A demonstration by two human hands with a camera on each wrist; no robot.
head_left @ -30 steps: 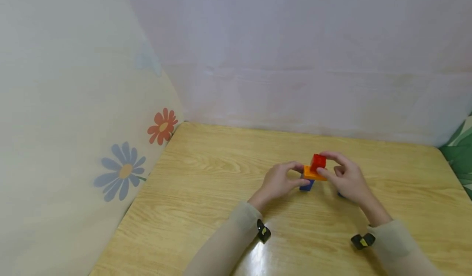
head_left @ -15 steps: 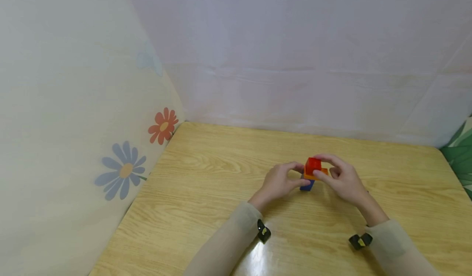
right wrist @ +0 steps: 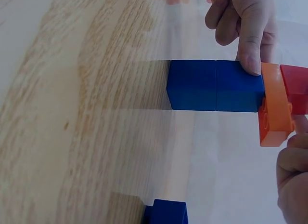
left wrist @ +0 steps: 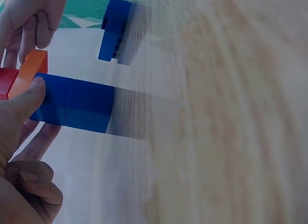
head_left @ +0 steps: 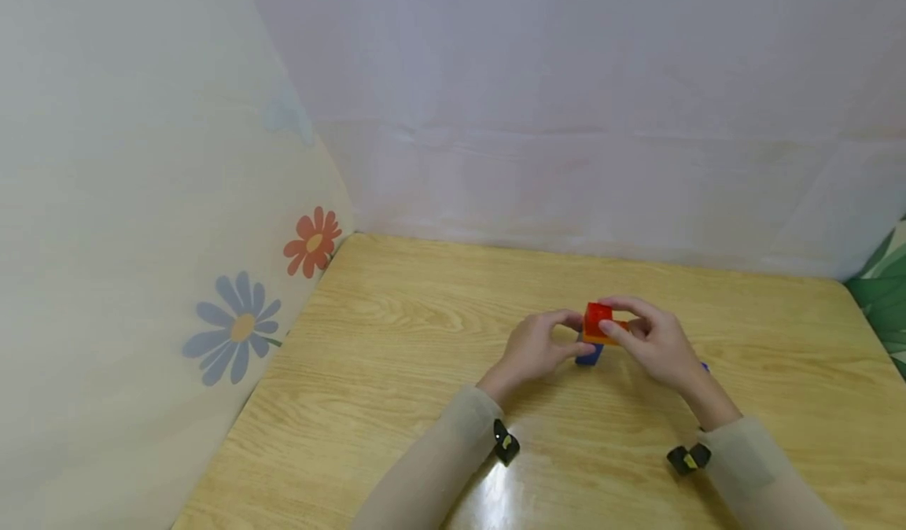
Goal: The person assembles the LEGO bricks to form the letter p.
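Observation:
Two blue toy bricks, one on the other, stand on the wooden table. My left hand pinches the upper one between thumb and fingers. A thin orange brick lies across the top of this stack and juts out past it to the right. On the orange brick's left end sits a red brick, pinched by my right hand with thumb in front and fingers behind. In the left wrist view the red brick is partly cut off by the frame edge.
Another blue brick stands on the table to the right, mostly hidden behind my right wrist in the head view. A pale cloth wall closes off the back, and a flowered one the left.
My right hand has shifted the red brick left along the orange brick and lowered it to its left end. The left hand has stayed in place on the blue stack.

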